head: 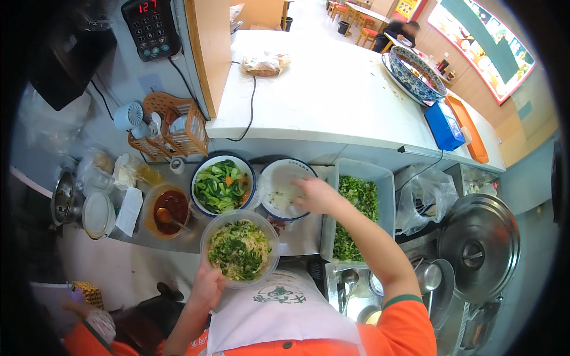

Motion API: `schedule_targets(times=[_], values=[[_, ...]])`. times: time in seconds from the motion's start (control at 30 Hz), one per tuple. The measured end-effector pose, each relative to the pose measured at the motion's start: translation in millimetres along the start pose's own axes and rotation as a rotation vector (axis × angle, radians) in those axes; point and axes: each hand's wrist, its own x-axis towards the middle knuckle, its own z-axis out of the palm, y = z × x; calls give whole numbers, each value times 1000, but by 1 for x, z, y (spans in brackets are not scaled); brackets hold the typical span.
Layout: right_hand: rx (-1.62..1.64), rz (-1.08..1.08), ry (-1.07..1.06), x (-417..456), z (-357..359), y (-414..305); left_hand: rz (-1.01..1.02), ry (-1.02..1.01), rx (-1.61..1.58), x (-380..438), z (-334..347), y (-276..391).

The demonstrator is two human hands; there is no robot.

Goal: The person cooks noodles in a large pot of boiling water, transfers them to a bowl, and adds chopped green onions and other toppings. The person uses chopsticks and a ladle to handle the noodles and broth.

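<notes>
My left hand (209,285) grips the near left side of a clear plastic bowl (274,249). Noodles topped with chopped green herbs (238,253) fill it, and it is held in front of my apron. Beyond it, my right hand (318,195) reaches into a white enamel bowl (285,172) with a dark blue rim. Small pale pieces (280,200) lie at its bottom, close to my fingers. The fingertips are blurred, so whether they pinch anything is unclear. A similar bowl of leafy greens (220,187) with some orange pieces stands just left of it.
Under my right forearm is a plastic tub (386,191) of chopped herbs. Red sauce with a ladle (164,215) stands left. A large metal lid (476,249) lies right. Behind runs a white counter (320,98). Another person's orange sleeve (82,340) is at lower left.
</notes>
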Motion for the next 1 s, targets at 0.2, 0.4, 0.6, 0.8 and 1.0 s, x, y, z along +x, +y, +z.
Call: schedule_targets(times=[0.2,0.4,0.6,0.8,1.0], values=[[-66,-116,-307,64,70,3,36,46,-63,-12,2,-11],[379,119,-154,43,41,14,45,19,-113,-17,4,-10],[746,73,-41,-23,-35,-93,40,18,-65,-17,5,-9],[450,-379,-12,-45,23,-129,-44,-84,-92,-9,18,-2],[403,-183,464,-36,-28,-90,-1,-21,-129,-16,8,-4]])
